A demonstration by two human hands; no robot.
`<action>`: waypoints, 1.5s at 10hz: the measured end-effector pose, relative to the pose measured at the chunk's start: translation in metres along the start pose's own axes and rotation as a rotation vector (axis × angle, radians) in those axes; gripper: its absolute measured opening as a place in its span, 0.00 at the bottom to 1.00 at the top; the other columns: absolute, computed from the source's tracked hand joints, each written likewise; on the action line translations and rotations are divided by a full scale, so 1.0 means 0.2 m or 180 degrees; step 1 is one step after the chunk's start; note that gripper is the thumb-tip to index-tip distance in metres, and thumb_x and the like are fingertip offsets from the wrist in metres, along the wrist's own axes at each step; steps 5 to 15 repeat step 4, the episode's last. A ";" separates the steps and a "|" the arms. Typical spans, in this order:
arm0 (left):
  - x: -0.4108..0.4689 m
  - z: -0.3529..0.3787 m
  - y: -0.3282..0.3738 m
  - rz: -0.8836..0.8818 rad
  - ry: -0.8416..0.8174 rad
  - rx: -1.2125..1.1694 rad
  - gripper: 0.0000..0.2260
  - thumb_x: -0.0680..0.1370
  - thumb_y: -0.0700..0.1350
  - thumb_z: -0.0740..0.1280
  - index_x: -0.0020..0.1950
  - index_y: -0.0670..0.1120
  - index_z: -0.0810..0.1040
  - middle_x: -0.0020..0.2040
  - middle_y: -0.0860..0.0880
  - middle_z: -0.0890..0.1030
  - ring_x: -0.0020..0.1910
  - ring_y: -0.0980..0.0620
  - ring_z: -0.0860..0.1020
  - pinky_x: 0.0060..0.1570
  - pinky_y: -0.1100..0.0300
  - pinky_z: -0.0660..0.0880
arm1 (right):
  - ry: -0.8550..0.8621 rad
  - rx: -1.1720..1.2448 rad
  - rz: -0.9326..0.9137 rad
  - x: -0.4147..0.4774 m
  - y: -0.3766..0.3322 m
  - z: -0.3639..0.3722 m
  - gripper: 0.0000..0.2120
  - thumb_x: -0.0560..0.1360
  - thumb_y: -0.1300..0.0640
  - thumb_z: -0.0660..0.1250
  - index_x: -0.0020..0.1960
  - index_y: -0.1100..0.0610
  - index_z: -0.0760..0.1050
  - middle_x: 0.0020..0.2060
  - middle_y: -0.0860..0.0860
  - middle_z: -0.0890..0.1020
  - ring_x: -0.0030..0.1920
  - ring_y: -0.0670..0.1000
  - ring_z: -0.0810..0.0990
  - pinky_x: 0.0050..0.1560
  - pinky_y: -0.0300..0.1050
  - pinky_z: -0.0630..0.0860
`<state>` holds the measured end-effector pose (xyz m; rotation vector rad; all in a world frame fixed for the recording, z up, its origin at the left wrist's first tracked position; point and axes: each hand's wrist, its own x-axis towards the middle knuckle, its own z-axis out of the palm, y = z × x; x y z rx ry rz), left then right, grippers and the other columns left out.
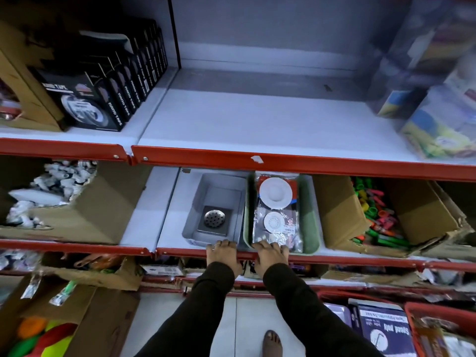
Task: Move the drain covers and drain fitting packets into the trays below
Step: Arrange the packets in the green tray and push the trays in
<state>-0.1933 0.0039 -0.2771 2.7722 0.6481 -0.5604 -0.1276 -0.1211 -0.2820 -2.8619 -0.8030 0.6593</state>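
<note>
Nearest the camera, dark sleeves lead up to the left hand (222,252) and the right hand (271,253), both palm-down with fingers curled over the red front lip of the middle shelf (180,251), holding nothing; the left fingertips touch the grey tray (192,210), the right ones the green tray (310,222). Just beyond, a square steel drain cover (214,220) lies flat in the grey tray; clear drain fitting packets (277,215) with white discs fill the green tray beside it; the white upper shelf (257,124) sits farther back.
</note>
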 end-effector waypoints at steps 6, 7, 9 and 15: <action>-0.17 -0.27 -0.03 0.0562 0.1085 -0.0709 0.20 0.75 0.43 0.63 0.68 0.50 0.68 0.63 0.47 0.77 0.63 0.46 0.75 0.65 0.51 0.72 | 0.1528 0.0369 0.0381 -0.18 -0.12 -0.26 0.15 0.75 0.54 0.61 0.59 0.43 0.76 0.57 0.47 0.82 0.58 0.54 0.78 0.62 0.53 0.66; -0.17 -0.27 -0.03 0.0562 0.1085 -0.0709 0.20 0.75 0.43 0.63 0.68 0.50 0.68 0.63 0.47 0.77 0.63 0.46 0.75 0.65 0.51 0.72 | 0.1528 0.0369 0.0381 -0.18 -0.12 -0.26 0.15 0.75 0.54 0.61 0.59 0.43 0.76 0.57 0.47 0.82 0.58 0.54 0.78 0.62 0.53 0.66; -0.17 -0.27 -0.03 0.0562 0.1085 -0.0709 0.20 0.75 0.43 0.63 0.68 0.50 0.68 0.63 0.47 0.77 0.63 0.46 0.75 0.65 0.51 0.72 | 0.1528 0.0369 0.0381 -0.18 -0.12 -0.26 0.15 0.75 0.54 0.61 0.59 0.43 0.76 0.57 0.47 0.82 0.58 0.54 0.78 0.62 0.53 0.66; -0.17 -0.27 -0.03 0.0562 0.1085 -0.0709 0.20 0.75 0.43 0.63 0.68 0.50 0.68 0.63 0.47 0.77 0.63 0.46 0.75 0.65 0.51 0.72 | 0.1528 0.0369 0.0381 -0.18 -0.12 -0.26 0.15 0.75 0.54 0.61 0.59 0.43 0.76 0.57 0.47 0.82 0.58 0.54 0.78 0.62 0.53 0.66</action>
